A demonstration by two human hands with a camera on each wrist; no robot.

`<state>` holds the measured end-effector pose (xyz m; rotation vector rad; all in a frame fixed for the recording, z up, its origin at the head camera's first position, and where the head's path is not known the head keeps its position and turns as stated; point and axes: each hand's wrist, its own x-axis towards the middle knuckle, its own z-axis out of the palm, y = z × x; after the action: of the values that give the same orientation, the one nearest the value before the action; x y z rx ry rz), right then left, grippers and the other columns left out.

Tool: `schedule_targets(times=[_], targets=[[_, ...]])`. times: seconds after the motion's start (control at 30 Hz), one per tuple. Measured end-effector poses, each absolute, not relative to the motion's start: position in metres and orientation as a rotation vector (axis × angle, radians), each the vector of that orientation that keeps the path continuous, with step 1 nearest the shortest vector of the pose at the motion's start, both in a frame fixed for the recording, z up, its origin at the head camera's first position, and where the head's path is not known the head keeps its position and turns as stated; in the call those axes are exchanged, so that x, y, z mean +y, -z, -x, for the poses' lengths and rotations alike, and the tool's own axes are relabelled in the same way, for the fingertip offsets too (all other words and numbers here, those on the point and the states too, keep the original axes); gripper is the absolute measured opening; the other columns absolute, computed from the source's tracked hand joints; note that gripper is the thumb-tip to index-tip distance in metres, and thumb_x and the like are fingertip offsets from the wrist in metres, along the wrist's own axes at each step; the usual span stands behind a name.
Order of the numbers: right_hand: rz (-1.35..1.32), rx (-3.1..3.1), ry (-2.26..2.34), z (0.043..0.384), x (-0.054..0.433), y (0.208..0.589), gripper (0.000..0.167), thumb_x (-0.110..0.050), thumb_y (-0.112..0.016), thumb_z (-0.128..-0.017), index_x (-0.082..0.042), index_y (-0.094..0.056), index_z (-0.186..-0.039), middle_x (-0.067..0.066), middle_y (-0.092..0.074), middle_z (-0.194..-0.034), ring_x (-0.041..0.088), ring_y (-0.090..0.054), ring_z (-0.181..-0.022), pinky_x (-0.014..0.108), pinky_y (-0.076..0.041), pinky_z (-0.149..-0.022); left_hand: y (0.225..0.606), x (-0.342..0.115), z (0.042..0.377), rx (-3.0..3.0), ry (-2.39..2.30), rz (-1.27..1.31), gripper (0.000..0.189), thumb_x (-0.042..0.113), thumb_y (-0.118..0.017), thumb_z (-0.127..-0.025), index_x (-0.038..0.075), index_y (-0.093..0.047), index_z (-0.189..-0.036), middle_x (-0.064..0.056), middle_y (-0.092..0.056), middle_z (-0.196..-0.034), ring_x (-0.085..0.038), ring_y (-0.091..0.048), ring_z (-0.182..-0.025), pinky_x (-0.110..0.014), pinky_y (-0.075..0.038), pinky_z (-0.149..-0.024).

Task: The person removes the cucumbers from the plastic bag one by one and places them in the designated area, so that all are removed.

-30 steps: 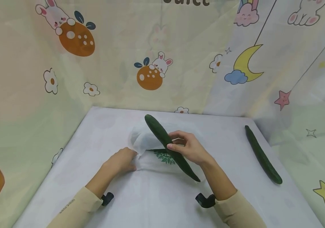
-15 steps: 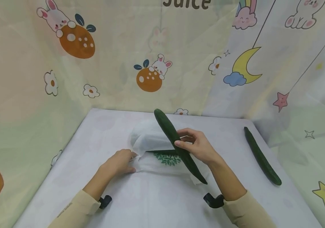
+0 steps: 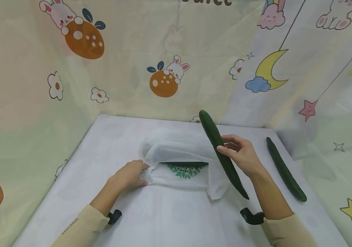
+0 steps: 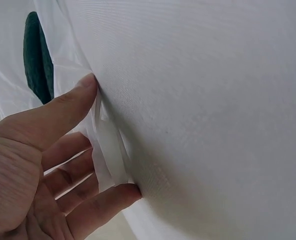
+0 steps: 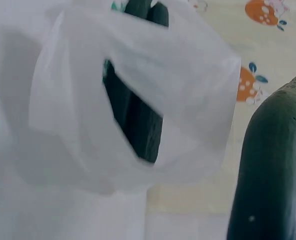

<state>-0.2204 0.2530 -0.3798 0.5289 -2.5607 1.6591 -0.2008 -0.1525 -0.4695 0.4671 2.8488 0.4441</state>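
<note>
A white plastic bag [image 3: 176, 145] with a green leaf print lies on the table. Through its gap shows a dark green strip of cucumber [image 3: 183, 164], and the right wrist view reveals cucumbers [image 5: 132, 117] side by side inside. My left hand [image 3: 131, 175] holds the bag's left end; in the left wrist view its thumb lies on the film, with fingers behind it. Right of the bag, my right hand [image 3: 240, 154] grips a long cucumber [image 3: 214, 133] around its middle, between thumb and fingers. That cucumber slants, its upper end pointing away and its thin end toward me.
Another cucumber [image 3: 286, 169] lies along the right side of the white table [image 3: 160, 219]. Cloth walls [image 3: 120, 61] printed with cartoons rise behind and at both sides. Black wrist mounts [image 3: 252, 216] stick out from the sleeves.
My right hand has moved to the right with the cucumber, leaving the bag's gap and right end in plain view. The left hand stays at the bag's left end.
</note>
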Motion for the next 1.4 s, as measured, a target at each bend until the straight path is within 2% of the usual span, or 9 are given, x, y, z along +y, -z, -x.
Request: schedule_targets(times=[0.23,0.43,0.67,0.87,1.03,1.13,1.23,1.3,1.4], targets=[[-0.373,-2.623,-1.496,0.222,0.288,0.382,0.044,-0.028,-0.074,-0.096,-0.008,-0.063,-0.134,0.004,-0.066,-0.123,0.003,-0.068,-0.106,0.02,-0.056,-0.082,0.464,-0.153,0.202,2.862,-0.422,-0.526,0.059,0.028,-0.088,-0.082,0.0,-0.067,-0.129,-0.011,-0.067,-0.115,-0.027,-0.063,-0.106,-0.046,-0.052,-0.096],[-0.215,-2.648,-1.528,0.227,0.321,0.394,0.052,-0.034,-0.073,-0.097,-0.007,-0.06,-0.139,-0.004,-0.062,-0.125,-0.004,-0.066,-0.107,0.016,-0.052,-0.084,0.468,-0.152,0.199,2.824,-0.473,-0.507,0.06,0.025,-0.088,-0.081,-0.002,-0.066,-0.13,-0.012,-0.066,-0.119,-0.026,-0.061,-0.108,-0.046,-0.051,-0.097],[-0.035,-2.678,-1.505,0.239,0.365,0.415,0.059,-0.042,-0.069,-0.098,-0.006,-0.054,-0.142,-0.009,-0.058,-0.123,-0.005,-0.064,-0.102,0.013,-0.05,-0.082,0.475,-0.151,0.192,2.82,-0.5,-0.485,0.061,0.025,-0.088,-0.081,-0.002,-0.066,-0.131,-0.012,-0.065,-0.124,-0.028,-0.061,-0.114,-0.048,-0.05,-0.101],[0.081,-2.719,-1.419,0.244,0.383,0.425,0.071,-0.049,-0.066,-0.098,-0.003,-0.048,-0.148,0.008,-0.053,-0.138,-0.005,-0.059,-0.101,0.011,-0.049,-0.081,0.469,-0.153,0.195,2.825,-0.474,-0.486,0.057,0.026,-0.09,-0.079,0.001,-0.07,-0.126,-0.008,-0.066,-0.114,-0.02,-0.059,-0.099,-0.043,-0.051,-0.09],[0.14,-2.737,-1.369,0.248,0.392,0.429,0.074,-0.051,-0.065,-0.098,-0.002,-0.047,-0.15,0.014,-0.051,-0.141,-0.004,-0.057,-0.098,0.011,-0.049,-0.077,0.467,-0.155,0.201,2.825,-0.482,-0.489,0.057,0.027,-0.09,-0.079,0.001,-0.07,-0.126,-0.008,-0.066,-0.117,-0.021,-0.06,-0.102,-0.044,-0.051,-0.092],[0.193,-2.759,-1.325,0.25,0.399,0.432,0.076,-0.052,-0.064,-0.098,-0.002,-0.045,-0.152,0.019,-0.05,-0.144,0.004,-0.056,-0.103,0.013,-0.048,-0.076,0.468,-0.155,0.203,2.828,-0.485,-0.496,0.058,0.027,-0.09,-0.08,0.001,-0.069,-0.127,-0.008,-0.066,-0.12,-0.022,-0.06,-0.107,-0.044,-0.05,-0.095],[0.249,-2.783,-1.288,0.25,0.407,0.438,0.08,-0.053,-0.063,-0.098,0.001,-0.042,-0.153,0.024,-0.049,-0.146,0.023,-0.055,-0.116,0.025,-0.051,-0.083,0.469,-0.154,0.204,2.826,-0.485,-0.492,0.059,0.028,-0.089,-0.08,0.001,-0.068,-0.129,-0.009,-0.066,-0.123,-0.024,-0.061,-0.111,-0.045,-0.05,-0.099],[0.279,-2.798,-1.266,0.249,0.412,0.442,0.082,-0.053,-0.063,-0.098,0.003,-0.041,-0.153,0.029,-0.047,-0.148,0.038,-0.05,-0.125,0.04,-0.051,-0.092,0.47,-0.154,0.204,2.826,-0.48,-0.49,0.06,0.027,-0.089,-0.08,0.0,-0.068,-0.129,-0.01,-0.066,-0.125,-0.026,-0.061,-0.113,-0.046,-0.05,-0.1],[0.319,-2.819,-1.252,0.248,0.42,0.448,0.084,-0.054,-0.062,-0.099,0.006,-0.038,-0.153,0.034,-0.044,-0.149,0.052,-0.039,-0.137,0.064,-0.041,-0.103,0.47,-0.154,0.204,2.829,-0.465,-0.491,0.061,0.027,-0.089,-0.08,-0.001,-0.068,-0.13,-0.011,-0.065,-0.127,-0.027,-0.061,-0.115,-0.046,-0.05,-0.102]])
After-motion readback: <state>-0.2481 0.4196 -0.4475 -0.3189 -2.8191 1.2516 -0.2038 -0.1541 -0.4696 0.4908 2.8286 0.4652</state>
